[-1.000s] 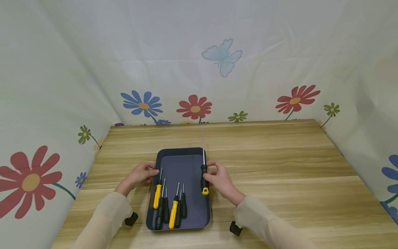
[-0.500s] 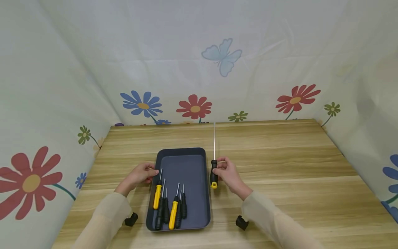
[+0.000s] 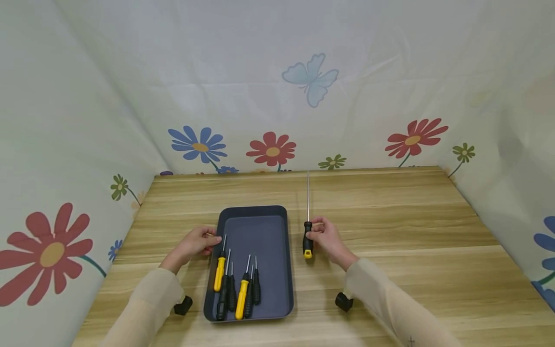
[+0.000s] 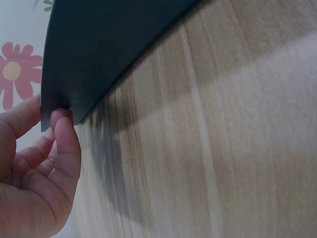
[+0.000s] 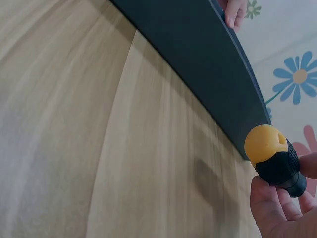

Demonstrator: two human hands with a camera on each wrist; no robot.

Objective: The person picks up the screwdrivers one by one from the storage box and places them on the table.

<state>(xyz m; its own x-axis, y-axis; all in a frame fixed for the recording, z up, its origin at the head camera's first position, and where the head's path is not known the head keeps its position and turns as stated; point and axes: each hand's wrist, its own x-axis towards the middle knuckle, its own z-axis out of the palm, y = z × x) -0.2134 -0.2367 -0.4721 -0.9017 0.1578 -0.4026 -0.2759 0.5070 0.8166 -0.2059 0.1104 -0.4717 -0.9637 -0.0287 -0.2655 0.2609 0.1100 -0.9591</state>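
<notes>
My right hand (image 3: 328,239) pinches the black handle of a long screwdriver (image 3: 308,241), just right of the tray; its shaft points away toward the wall. In the right wrist view the yellow handle end (image 5: 265,144) faces the camera, and thumb and fingers (image 5: 270,201) hold the black part above the table. My left hand (image 3: 196,242) grips the left wall of the dark tray (image 3: 289,270). The left wrist view shows thumb and fingers (image 4: 67,148) on both sides of that wall (image 4: 99,49). Several smaller screwdrivers, two with yellow handles (image 3: 219,273), lie in the tray's near part.
The wooden table (image 3: 390,241) extends right of the tray and behind it. A white cloth (image 3: 243,96) with printed flowers and a butterfly stands along the back and both sides. Black wrist devices (image 3: 344,302) hang below the sleeves.
The right hand has carried the long screwdriver rightward, from over the tray's right edge to beside the tray. The left hand, the tray and the smaller screwdrivers have stayed put.
</notes>
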